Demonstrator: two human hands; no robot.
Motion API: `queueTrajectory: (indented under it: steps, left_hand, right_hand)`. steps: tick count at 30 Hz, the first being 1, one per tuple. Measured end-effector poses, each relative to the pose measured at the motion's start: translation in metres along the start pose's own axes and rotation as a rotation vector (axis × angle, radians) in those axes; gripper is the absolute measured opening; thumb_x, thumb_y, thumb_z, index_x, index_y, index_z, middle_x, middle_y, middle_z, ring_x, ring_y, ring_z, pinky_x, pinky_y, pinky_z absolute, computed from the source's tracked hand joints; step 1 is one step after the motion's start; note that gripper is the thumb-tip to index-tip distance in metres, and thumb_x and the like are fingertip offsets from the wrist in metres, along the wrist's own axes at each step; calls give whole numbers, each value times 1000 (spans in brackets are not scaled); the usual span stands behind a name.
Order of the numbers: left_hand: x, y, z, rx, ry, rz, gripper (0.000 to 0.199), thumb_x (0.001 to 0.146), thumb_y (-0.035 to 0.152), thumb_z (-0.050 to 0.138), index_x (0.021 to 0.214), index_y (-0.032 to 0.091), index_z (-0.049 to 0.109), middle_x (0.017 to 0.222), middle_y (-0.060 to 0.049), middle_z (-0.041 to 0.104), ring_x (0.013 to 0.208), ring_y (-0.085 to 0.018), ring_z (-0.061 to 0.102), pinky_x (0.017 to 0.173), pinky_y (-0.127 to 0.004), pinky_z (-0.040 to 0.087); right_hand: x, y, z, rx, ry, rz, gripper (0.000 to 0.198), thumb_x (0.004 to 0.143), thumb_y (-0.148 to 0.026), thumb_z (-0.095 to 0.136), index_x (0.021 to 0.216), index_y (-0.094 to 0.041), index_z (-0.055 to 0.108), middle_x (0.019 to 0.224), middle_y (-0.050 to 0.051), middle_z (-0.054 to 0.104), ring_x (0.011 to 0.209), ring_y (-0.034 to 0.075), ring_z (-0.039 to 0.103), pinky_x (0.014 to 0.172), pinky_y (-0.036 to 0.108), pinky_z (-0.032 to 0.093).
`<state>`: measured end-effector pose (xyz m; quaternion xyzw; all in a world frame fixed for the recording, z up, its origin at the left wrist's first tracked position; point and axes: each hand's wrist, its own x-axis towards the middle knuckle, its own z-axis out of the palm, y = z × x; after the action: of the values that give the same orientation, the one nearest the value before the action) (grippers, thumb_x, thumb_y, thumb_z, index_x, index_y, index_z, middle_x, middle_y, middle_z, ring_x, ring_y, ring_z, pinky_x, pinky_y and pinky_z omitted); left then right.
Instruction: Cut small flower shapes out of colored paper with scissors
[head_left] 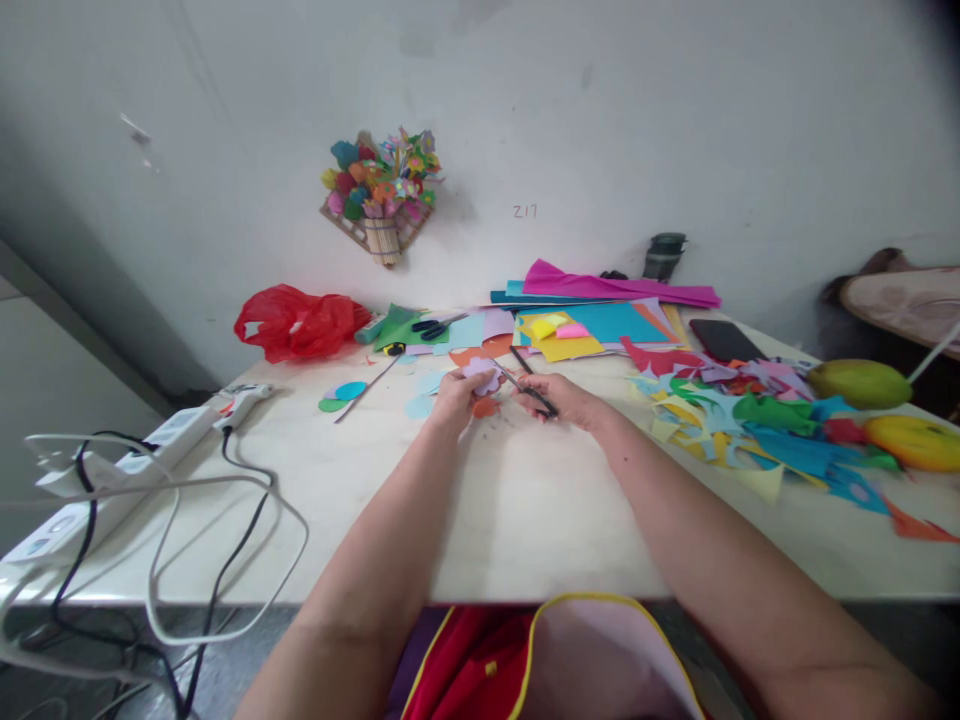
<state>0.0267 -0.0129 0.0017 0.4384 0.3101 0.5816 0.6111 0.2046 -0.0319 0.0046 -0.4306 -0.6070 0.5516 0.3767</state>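
Observation:
A lilac paper flower [481,376] with scalloped edges is pinched in my left hand [454,397] over the middle of the table. My right hand [559,397] grips a pair of scissors [538,398] with dark handles, its blades pointing left toward the flower's edge. Whether the blades touch the paper I cannot tell. An orange paper circle [485,408] lies just below the flower, with small scraps near it. Light blue paper circles [420,406] lie left of my left hand. Behind my right hand is a thin black stick or pen [520,360].
Paper scraps [720,415] are heaped at the right, near a phone [726,341] and mangoes [861,384]. Coloured sheets [622,325], another pair of scissors [431,328] and a red plastic bag [300,322] stand along the back. A power strip [176,430] with trailing cables lies left.

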Motion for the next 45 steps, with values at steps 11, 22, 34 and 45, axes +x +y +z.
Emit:
queueTrajectory:
  steps: [11, 22, 34, 45]
  left_hand:
    - [0, 0, -1, -29, -5, -6, 21, 57, 16, 77, 74, 6, 69, 71, -10, 69, 64, -15, 65, 66, -26, 50]
    - [1, -1, -1, -26, 0, -6, 21, 56, 16, 77, 72, 6, 69, 70, -10, 70, 63, -15, 65, 63, -25, 49]
    - [0, 0, 0, -41, 11, -12, 25, 54, 16, 78, 73, 5, 68, 71, -10, 70, 65, -16, 66, 65, -24, 49]
    - [0, 0, -1, -30, 6, -7, 22, 57, 16, 77, 74, 6, 68, 71, -10, 69, 66, -16, 66, 67, -26, 51]
  right_hand:
    - [-7, -8, 4, -113, 1, -20, 19, 73, -31, 68, 78, -15, 60, 49, -4, 52, 38, 7, 44, 36, 18, 33]
    - [-4, -6, 2, -41, 9, 24, 16, 74, -30, 67, 78, -15, 61, 48, -4, 52, 39, 8, 44, 35, 18, 34]
    - [-1, -3, -1, 50, -16, 33, 15, 71, -27, 68, 77, -15, 62, 53, -3, 53, 42, 8, 46, 35, 18, 35]
    - [2, -5, -1, 133, -22, 86, 19, 75, -33, 60, 75, -14, 62, 48, -3, 50, 39, 9, 44, 34, 20, 32]
